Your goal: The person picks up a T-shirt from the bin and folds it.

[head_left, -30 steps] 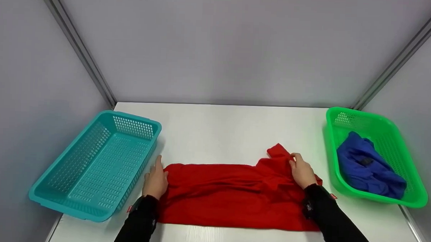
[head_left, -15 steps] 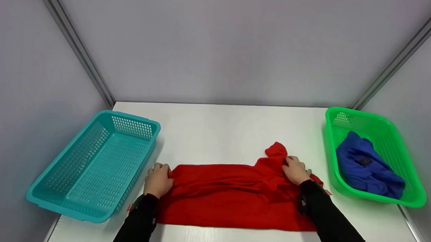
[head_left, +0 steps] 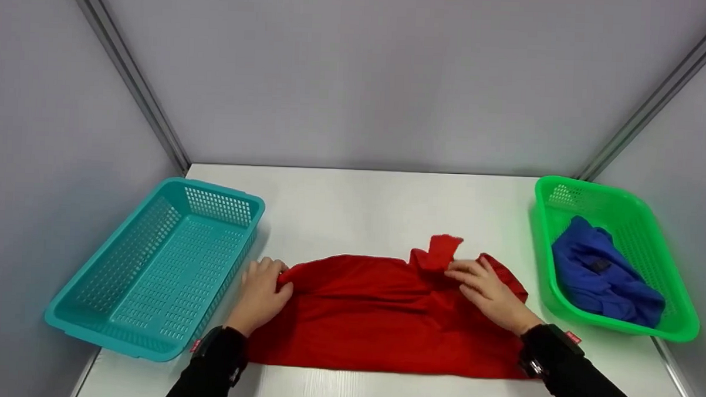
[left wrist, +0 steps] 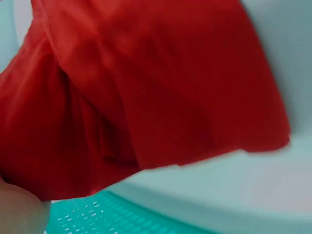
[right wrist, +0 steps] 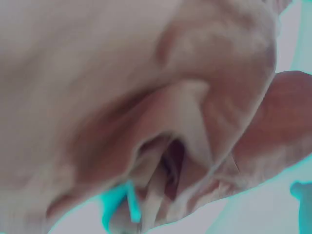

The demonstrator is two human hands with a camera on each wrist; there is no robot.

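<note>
A red shirt (head_left: 354, 322) lies folded lengthwise across the white table, its far edge raised and wrinkled. My left hand (head_left: 261, 292) pinches its far left corner. In the left wrist view the raised red cloth (left wrist: 170, 87) fills most of the picture, and part of the left hand (left wrist: 22, 209) shows at the lower left. At the far right part my right hand (head_left: 490, 294) holds bunched cloth with fingers spread over it; its thumb is hidden. A short flap stands up beside those fingers. The cloth (right wrist: 146, 117) looks washed out and gathered in the right wrist view.
A teal perforated basket (head_left: 253, 209) with nothing in it stands at the left. At the right, a green basket (head_left: 640, 214) contains a crumpled blue garment (head_left: 603, 278). Grey panels (head_left: 363, 75) enclose the table (head_left: 341, 210) at the back and sides.
The left hand has gone from lying open beside the shirt to pinching its corner. The shirt's far edge has risen. My right hand's fingers have shifted left and spread.
</note>
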